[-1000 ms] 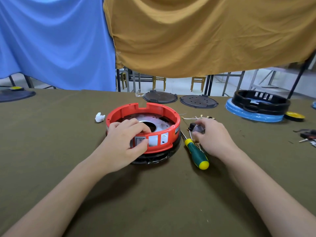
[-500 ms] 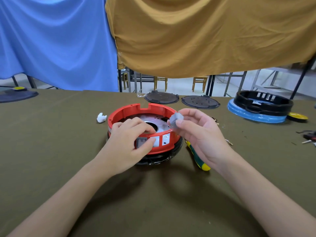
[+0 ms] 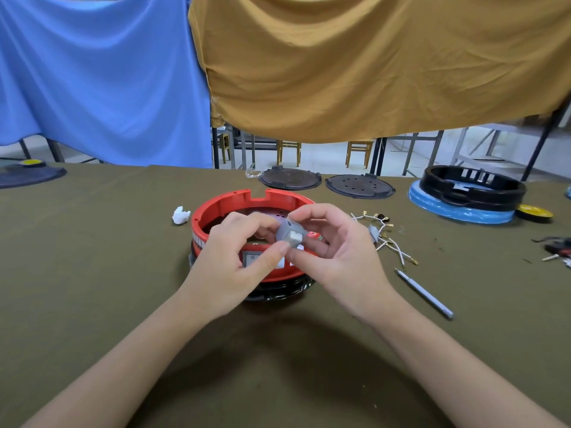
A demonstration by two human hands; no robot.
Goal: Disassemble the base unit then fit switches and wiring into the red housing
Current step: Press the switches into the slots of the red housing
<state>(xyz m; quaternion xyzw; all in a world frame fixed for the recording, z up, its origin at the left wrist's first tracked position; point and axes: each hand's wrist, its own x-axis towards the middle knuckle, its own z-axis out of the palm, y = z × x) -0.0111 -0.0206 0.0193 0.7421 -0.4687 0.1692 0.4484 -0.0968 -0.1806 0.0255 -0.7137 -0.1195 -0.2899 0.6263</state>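
The round red housing [image 3: 228,201] sits on a black base ring [image 3: 278,293] in the middle of the olive table. Both my hands are raised just above its near rim. A small grey switch block [image 3: 289,235] with a white face is pinched between the fingers of my left hand [image 3: 230,267] and my right hand [image 3: 333,257]. A switch [image 3: 251,257] sits in the housing's front wall, partly hidden by my left thumb. A loose bundle of white wires with brass terminals [image 3: 391,239] lies to the right of the housing.
A thin metal tool [image 3: 425,294] lies right of my right hand. A white crumpled scrap [image 3: 180,215] lies left of the housing. Two dark round plates [image 3: 290,178] [image 3: 360,185] lie at the back, a black ring on a blue disc [image 3: 463,193] at back right.
My left hand left the housing's front wall and rose to meet the right. My right hand brought the grey switch block from the table over the near rim; now both pinch it.
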